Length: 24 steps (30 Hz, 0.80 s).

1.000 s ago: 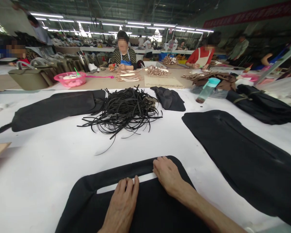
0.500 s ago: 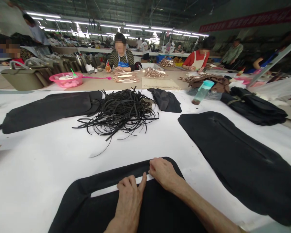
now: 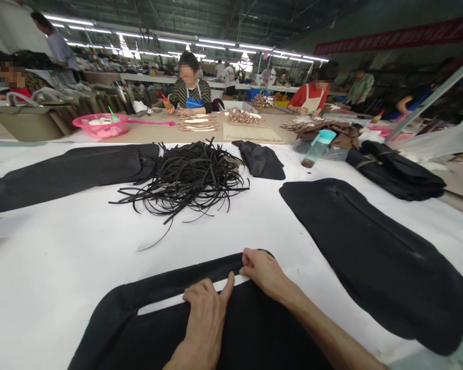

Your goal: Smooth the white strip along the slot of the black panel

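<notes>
A black fabric panel with rounded corners lies in front of me on the white table. Along its upper part runs a long, narrow white band, apparently a slot with the white tabletop showing through. My left hand rests on the panel below the band, fingers laid down and thumb stretched out across the band. At the band's right end, my right hand has its thumb and fingertips pinched together on the panel's fabric near the upper edge. Anything small between those fingertips is hidden.
A heap of thin black strips lies beyond the panel. Other black panels are at the right and the far left. A teal-lidded bottle and a pink basin stand farther back. Co-workers sit across the table.
My right hand has shifted slightly along the band's right end, and its fingers are bent a little differently. The left hand stays on the panel. The whole view has drifted slightly.
</notes>
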Available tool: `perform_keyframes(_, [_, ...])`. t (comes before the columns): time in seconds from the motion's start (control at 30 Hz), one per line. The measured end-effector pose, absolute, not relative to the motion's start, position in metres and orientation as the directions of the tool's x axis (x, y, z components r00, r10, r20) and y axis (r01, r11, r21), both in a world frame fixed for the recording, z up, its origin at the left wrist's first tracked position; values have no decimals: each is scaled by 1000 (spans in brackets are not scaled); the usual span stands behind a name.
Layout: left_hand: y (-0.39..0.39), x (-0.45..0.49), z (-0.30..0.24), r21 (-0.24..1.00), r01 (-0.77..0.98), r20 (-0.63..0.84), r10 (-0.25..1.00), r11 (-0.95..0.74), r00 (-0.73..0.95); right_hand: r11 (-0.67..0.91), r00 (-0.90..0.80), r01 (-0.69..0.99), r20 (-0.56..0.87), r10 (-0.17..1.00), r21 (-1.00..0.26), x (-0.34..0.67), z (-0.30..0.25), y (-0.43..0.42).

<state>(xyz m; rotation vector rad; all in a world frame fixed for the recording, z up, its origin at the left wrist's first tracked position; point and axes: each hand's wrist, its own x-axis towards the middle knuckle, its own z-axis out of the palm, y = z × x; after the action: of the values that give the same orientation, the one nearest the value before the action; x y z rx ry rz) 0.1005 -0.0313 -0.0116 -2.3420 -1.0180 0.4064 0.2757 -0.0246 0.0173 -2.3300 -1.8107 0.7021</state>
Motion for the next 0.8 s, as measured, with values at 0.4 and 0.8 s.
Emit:
perform_keyframes(0.4, [-31,106,-7,-630,562,-42,746,-537,665,-325,243,897,-281,929,-300,280,33,-22])
perform_keyframes(0.8, [-30,103,-3,-511,639,57,719,-575,693,-316,254,937,-333,908,-149,281,32,-25])
